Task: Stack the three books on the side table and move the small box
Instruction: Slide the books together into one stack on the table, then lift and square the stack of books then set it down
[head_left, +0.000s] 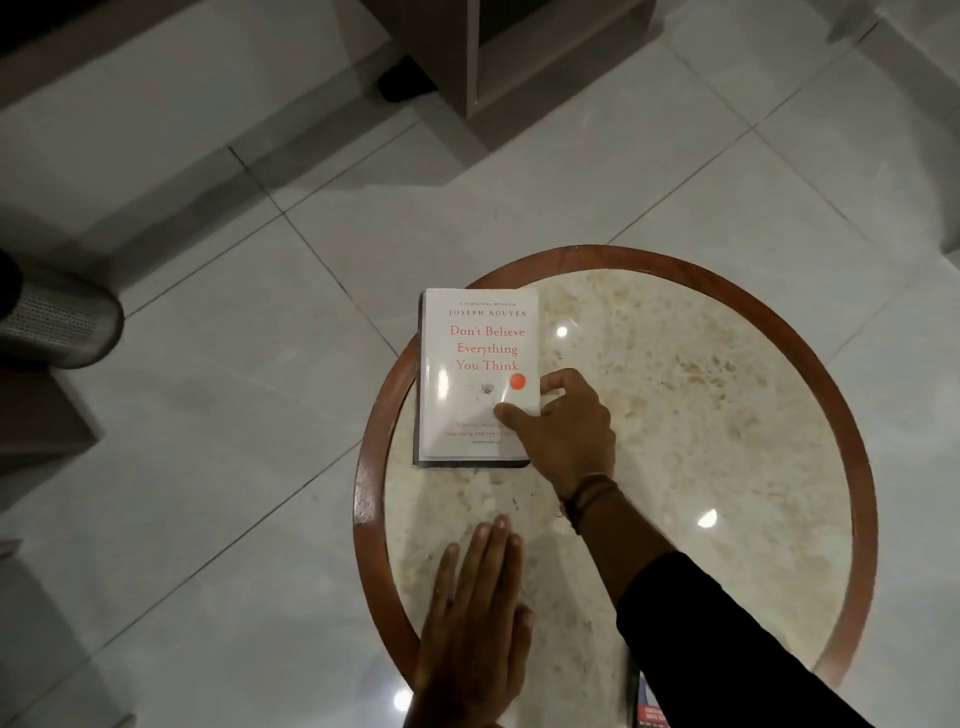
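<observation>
A white book (475, 364) with red title lettering lies on top of a stack at the left edge of the round side table (857, 467). A darker book edge (418, 460) shows beneath it; how many lie under it I cannot tell. My right hand (563, 426) rests at the book's right edge, thumb on the cover and fingers curled beside it. My left hand (475, 618) lies flat, fingers together, on the marble top near the front. No small box shows.
The table has a marble top with a red-brown wooden rim. Something red and blue (648, 704) peeks from under my right sleeve at the bottom. A perforated metal cylinder (57, 319) stands on the tiled floor at left. Furniture legs (452, 62) are at the back.
</observation>
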